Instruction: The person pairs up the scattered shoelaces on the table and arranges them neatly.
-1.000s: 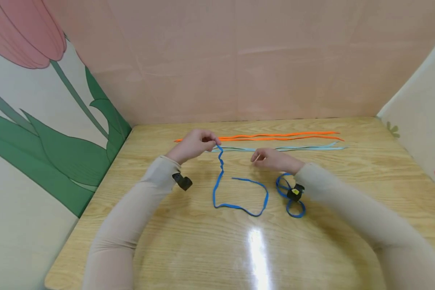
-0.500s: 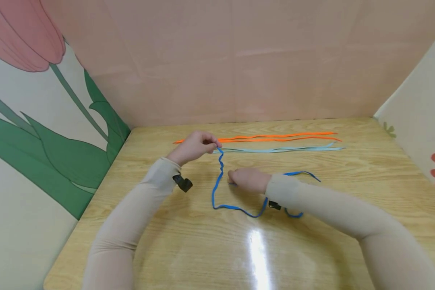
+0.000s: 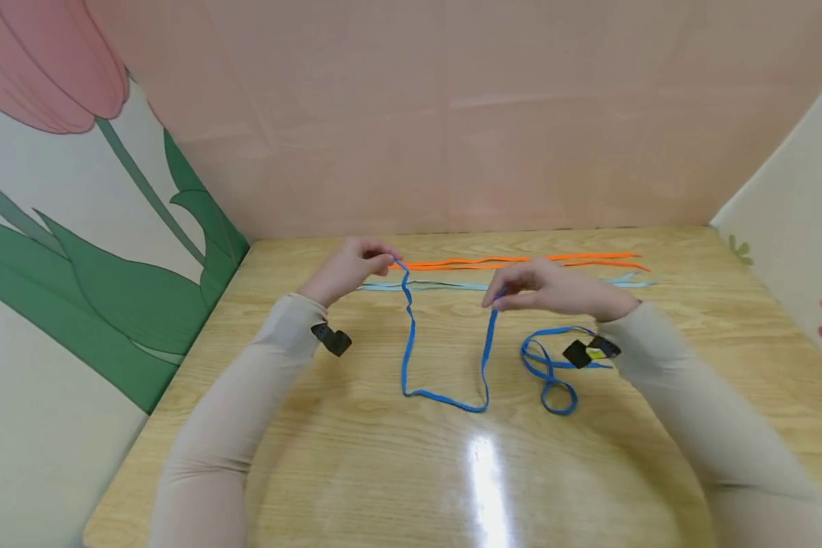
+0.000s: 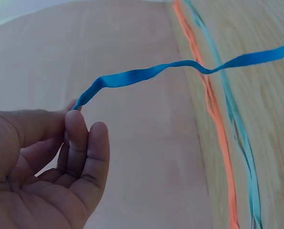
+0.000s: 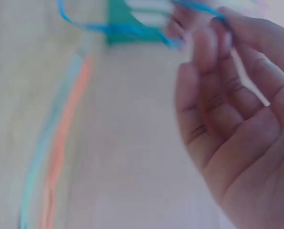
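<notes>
A flat blue shoelace hangs in a U between the two hands, its lower bend close over the wooden table. One end is pinched between thumb and index finger of my left hand, as the left wrist view shows with the twisted blue lace. My right hand pinches the other end, raised at about the same height. In the right wrist view the right hand has the lace between thumb and fingertip. A second blue shoelace lies loosely looped on the table below the right wrist.
Two orange laces lie straight along the back of the table. In front of them run pale blue laces. A pink backdrop rises behind, with flower-printed panels at left and right.
My right hand came down to the blue lace's free end, pinched it, and lifted it up and to the right. My left hand keeps its pinch and has shifted slightly left.
</notes>
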A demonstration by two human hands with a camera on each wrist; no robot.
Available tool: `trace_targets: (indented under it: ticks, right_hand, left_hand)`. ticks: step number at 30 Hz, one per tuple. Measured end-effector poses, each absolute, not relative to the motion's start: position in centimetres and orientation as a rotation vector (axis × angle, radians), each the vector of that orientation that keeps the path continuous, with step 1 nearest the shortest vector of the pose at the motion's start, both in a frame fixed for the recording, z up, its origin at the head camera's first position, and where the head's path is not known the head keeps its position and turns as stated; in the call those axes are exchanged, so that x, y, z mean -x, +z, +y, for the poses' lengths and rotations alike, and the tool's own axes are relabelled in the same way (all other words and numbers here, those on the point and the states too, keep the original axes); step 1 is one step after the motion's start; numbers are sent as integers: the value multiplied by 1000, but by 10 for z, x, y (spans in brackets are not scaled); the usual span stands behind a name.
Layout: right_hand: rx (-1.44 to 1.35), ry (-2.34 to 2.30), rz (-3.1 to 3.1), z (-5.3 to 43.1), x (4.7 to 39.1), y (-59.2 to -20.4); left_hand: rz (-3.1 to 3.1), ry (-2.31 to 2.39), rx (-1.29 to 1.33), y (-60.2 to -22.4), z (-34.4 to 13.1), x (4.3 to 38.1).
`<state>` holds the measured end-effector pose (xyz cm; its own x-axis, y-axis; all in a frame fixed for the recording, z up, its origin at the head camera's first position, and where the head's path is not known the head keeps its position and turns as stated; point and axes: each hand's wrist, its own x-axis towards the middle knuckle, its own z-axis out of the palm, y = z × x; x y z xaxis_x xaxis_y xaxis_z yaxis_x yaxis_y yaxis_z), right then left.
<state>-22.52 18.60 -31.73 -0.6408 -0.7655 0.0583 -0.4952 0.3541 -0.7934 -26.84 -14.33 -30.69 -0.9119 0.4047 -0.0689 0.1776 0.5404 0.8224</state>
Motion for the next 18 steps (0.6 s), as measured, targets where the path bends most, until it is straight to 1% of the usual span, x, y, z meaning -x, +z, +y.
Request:
trace_targets:
  ticks: [3, 5, 9, 13, 18]
  right_hand:
    - [1064, -1601, 2197, 220, 229, -304]
    - [1096, -1890, 2065, 242, 232, -299]
    - [1120, -2405, 1561, 285, 238, -296]
    - [1026, -2739, 1037, 326, 248, -303]
    - [781, -2985, 877, 372, 257, -325]
  left_hand:
    - [2513, 1469, -405, -301, -151, 273]
    - [2518, 1570, -344, -297, -156, 276]
    - [2522, 1795, -252, -292, -166, 283]
    - [2490, 2043, -192, -296, -179, 292]
    - [2427, 2239, -115, -311, -200, 302]
